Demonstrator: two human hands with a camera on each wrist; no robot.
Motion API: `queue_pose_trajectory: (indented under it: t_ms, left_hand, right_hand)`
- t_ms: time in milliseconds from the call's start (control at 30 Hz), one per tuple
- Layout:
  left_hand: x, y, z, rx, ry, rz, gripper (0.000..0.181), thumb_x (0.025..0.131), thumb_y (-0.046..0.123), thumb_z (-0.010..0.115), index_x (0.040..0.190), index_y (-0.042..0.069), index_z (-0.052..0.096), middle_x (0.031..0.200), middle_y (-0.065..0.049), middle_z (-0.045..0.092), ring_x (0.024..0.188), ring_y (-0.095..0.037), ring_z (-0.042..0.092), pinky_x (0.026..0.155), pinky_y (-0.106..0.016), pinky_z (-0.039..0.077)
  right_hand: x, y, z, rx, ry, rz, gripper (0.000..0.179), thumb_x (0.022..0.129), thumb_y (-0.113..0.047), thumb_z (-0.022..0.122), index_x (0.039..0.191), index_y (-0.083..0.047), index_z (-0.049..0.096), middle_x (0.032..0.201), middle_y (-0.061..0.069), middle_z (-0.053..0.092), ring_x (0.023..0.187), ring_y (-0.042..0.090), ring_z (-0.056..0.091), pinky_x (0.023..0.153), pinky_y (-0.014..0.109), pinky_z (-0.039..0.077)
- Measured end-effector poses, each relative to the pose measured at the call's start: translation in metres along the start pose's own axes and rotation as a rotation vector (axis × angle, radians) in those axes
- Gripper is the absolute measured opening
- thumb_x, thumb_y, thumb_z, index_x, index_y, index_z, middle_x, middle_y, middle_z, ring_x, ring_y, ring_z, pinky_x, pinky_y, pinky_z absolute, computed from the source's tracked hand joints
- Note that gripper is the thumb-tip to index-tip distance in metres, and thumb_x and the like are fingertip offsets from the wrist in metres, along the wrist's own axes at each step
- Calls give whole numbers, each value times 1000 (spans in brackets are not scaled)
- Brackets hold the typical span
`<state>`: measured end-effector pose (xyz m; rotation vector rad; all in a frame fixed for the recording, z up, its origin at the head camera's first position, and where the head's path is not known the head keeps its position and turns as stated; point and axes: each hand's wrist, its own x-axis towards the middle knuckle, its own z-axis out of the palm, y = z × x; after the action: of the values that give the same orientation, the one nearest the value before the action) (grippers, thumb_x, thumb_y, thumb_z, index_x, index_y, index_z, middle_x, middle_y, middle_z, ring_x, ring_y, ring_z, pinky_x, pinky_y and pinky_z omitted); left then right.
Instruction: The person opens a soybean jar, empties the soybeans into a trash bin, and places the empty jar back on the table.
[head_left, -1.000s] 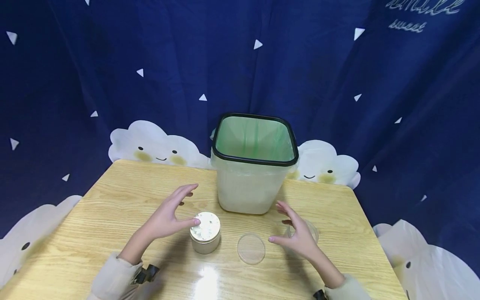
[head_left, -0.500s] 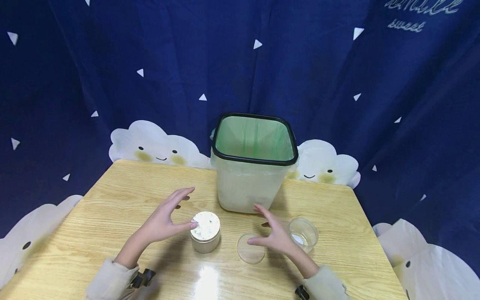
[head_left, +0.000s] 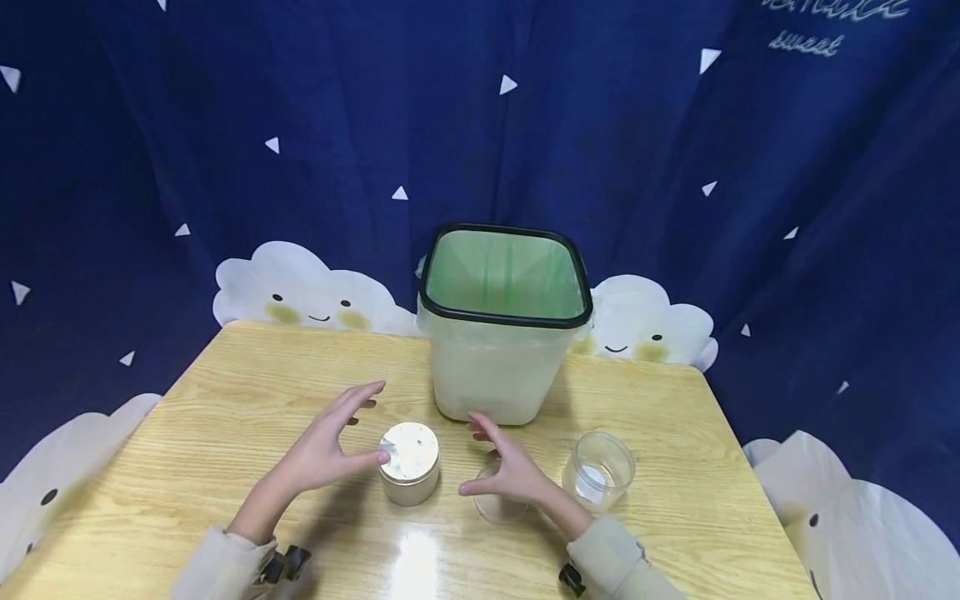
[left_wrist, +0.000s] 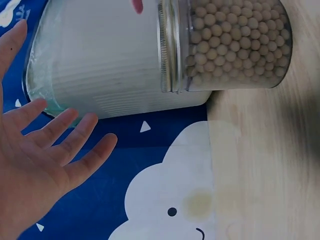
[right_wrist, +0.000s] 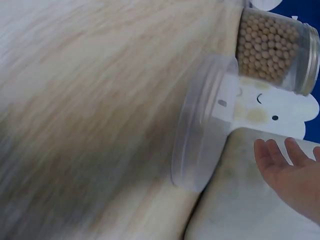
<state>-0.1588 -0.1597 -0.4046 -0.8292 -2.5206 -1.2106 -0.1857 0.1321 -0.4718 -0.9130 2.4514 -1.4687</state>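
Note:
A clear jar (head_left: 410, 492) with a silvery screw lid stands on the table. In the left wrist view the jar (left_wrist: 240, 47) shows many round beige balls inside. My left hand (head_left: 321, 454) hovers at its left with spread fingers, the thumb overlapping the lid's edge in the head view. My right hand (head_left: 513, 473) holds nothing, its fingers loosely bent over a clear round plastic lid (head_left: 501, 510), which it partly hides. That plastic lid (right_wrist: 205, 125) is seen from its side in the right wrist view, apart from the fingers (right_wrist: 297, 165).
A clear round plastic container (head_left: 606, 460) sits at the right of the plastic lid, behind my right forearm. At the table's back stands a whitish bin (head_left: 495, 375) with a black rim and a green liner. A blue curtain (head_left: 480, 117) hangs behind the wooden table (head_left: 300, 358).
My right hand has moved left, away from the clear container and over the plastic lid, uncovering the container. My left hand has drawn back slightly from the jar.

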Motion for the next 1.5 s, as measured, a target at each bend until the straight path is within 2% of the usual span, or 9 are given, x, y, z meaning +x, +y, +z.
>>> queue_pose_trajectory:
  t_ms: [233,500,767,933,1000,1233,1500]
  left_hand:
    - [-4,-6,5,-11,6,2,83,68,23,79,137,5,36,130,-11,45,108,-29,50,78,-45,47]
    - [-6,-11,8,-9,12,-11,85,67,23,80,137,5,35,127,-13,47,107,-29,51,78,-44,47]
    - [-8,-15,10,-17,5,-23,85,68,24,79,137,3,35,126,-14,47,107,-31,50,78,-47,47]
    - [-9,-19,13,-8,-7,-35,85,68,26,79,137,3,35,128,-15,46,107,-31,50,78,-47,47]
    - [-10,-21,14,-6,-12,-42,85,68,26,79,137,2,35,128,-15,46,107,-32,50,78,-48,47]
    - [-10,-26,15,40,-37,-61,85,68,31,79,136,3,37,130,-17,44,107,-36,49,83,-53,44]
    - [-10,-35,16,70,-62,-86,87,68,35,78,137,4,36,132,-18,43,109,-40,48,86,-56,41]
  right_hand:
    - [12,5,14,33,-72,26,106,64,-23,83,144,-4,17,136,21,38,121,38,39,91,52,39]
    - [25,10,26,105,-97,76,104,64,-15,83,144,-4,17,138,21,35,123,38,36,96,50,36]
    - [35,8,35,87,-142,108,103,64,-16,83,143,-1,19,137,15,38,125,33,35,99,46,34]
    - [39,10,41,12,-166,122,106,61,-21,85,143,-3,20,142,8,34,130,24,29,106,41,24]
    - [41,10,44,-2,-170,108,106,60,-23,85,143,-4,21,143,7,33,131,22,28,107,40,21]
    - [47,9,51,116,-201,36,102,60,-10,85,142,-6,23,137,4,40,127,16,34,105,30,25]
    - [52,15,59,73,-178,40,104,56,-15,87,140,-12,27,133,3,46,122,16,40,104,36,26]
